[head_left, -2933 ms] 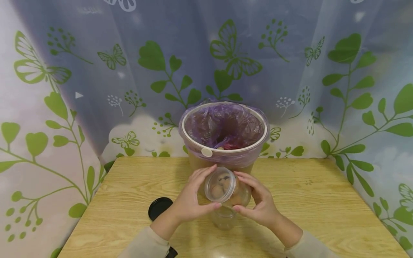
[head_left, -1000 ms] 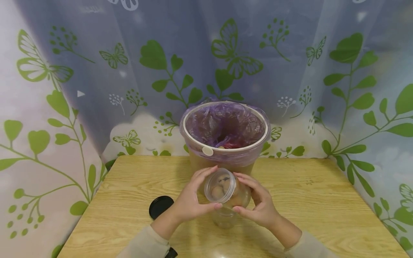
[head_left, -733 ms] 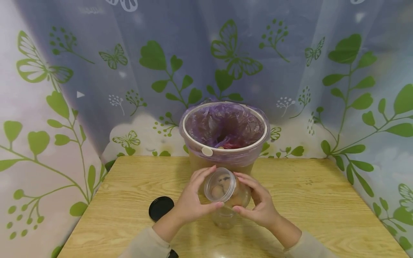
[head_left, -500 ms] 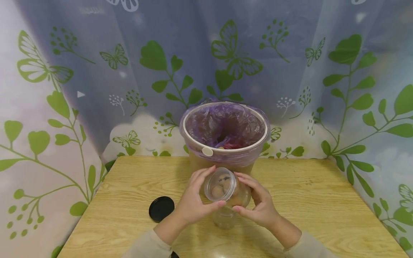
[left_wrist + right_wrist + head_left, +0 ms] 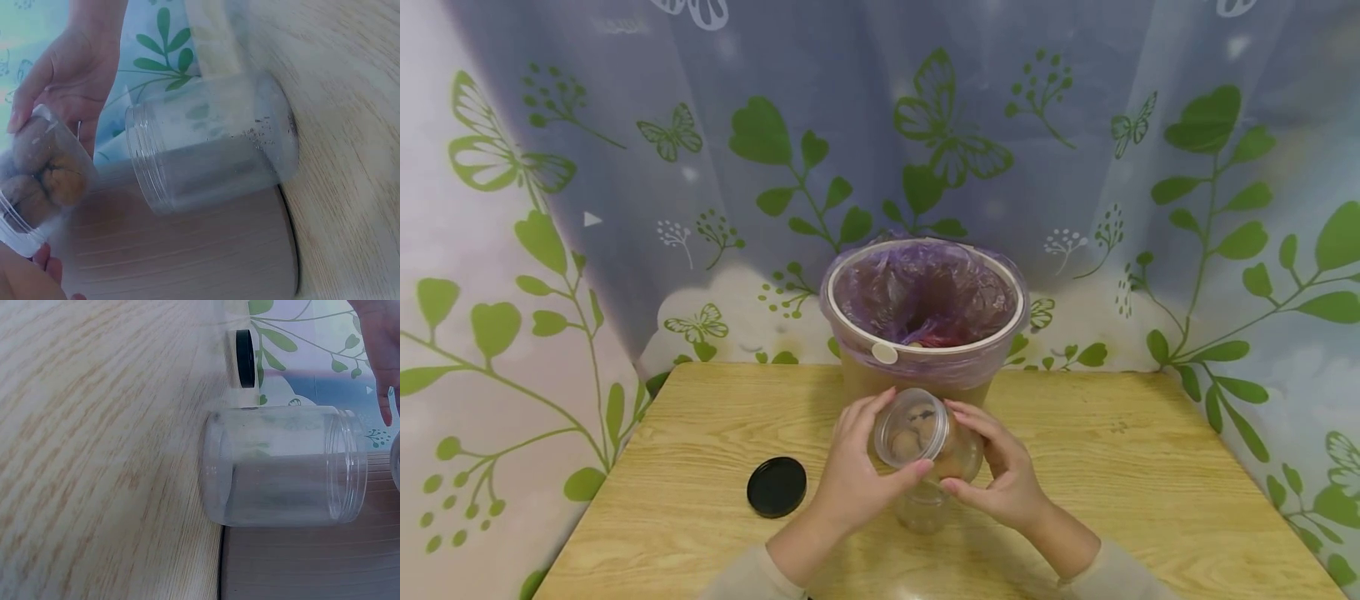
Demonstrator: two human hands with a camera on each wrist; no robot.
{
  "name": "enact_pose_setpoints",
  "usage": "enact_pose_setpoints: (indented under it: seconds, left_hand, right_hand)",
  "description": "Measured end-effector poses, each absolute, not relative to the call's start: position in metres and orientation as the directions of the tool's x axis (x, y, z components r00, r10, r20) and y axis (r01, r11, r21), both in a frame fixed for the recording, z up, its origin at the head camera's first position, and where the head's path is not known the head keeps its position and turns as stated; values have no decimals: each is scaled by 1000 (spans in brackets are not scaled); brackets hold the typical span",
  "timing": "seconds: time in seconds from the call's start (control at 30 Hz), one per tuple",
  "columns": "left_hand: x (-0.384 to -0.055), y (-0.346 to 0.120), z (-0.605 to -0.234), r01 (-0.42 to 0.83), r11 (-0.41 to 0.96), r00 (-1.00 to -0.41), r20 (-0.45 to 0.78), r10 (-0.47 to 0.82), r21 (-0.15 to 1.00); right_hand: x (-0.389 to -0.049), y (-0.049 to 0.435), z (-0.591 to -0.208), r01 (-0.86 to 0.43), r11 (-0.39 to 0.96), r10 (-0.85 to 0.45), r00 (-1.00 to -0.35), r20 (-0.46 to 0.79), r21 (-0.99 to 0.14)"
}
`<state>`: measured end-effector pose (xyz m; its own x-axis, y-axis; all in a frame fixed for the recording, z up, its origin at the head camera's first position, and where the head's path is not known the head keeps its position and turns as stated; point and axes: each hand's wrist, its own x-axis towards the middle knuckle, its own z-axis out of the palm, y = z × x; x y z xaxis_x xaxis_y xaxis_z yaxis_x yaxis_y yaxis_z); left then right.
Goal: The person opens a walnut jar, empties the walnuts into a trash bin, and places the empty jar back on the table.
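Your right hand (image 5: 78, 72) grips tilted clear jar (image 5: 74, 134), brown round pieces (image 5: 62, 178) inside; your left hand (image 5: 25, 278) at its mouth end, mostly cropped. You've got second clear jar (image 5: 206, 162) upright on wood-grain table (image 5: 359, 169), dark specks (image 5: 257, 132) near base. Both necks threaded. Ribbed brownish container (image 5: 187, 256) behind it, leaf-print cloth (image 5: 140, 100) beyond.

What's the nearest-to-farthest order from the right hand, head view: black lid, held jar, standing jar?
1. Held jar: touching the right hand.
2. Standing jar: on the table, centre.
3. Black lid: far left, past the left hand.
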<state>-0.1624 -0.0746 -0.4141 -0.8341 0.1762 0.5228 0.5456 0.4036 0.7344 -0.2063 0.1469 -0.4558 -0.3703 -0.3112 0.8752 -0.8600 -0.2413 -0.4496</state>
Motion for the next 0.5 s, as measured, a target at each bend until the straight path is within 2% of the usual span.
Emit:
enact_pose_setpoints:
  seconds: [0.27, 0.5]
  left_hand:
    - [-164, -78, -414, 545, 378, -838, 494, 232, 748]
    - [-174, -88, -418, 585, 211, -788, 487, 377, 783]
  right_hand:
    - [-206, 149, -457, -855, -233, -310, -385, 869, -462]
    - [-206, 150, -457, -854, -236, -313, -385, 868, -464]
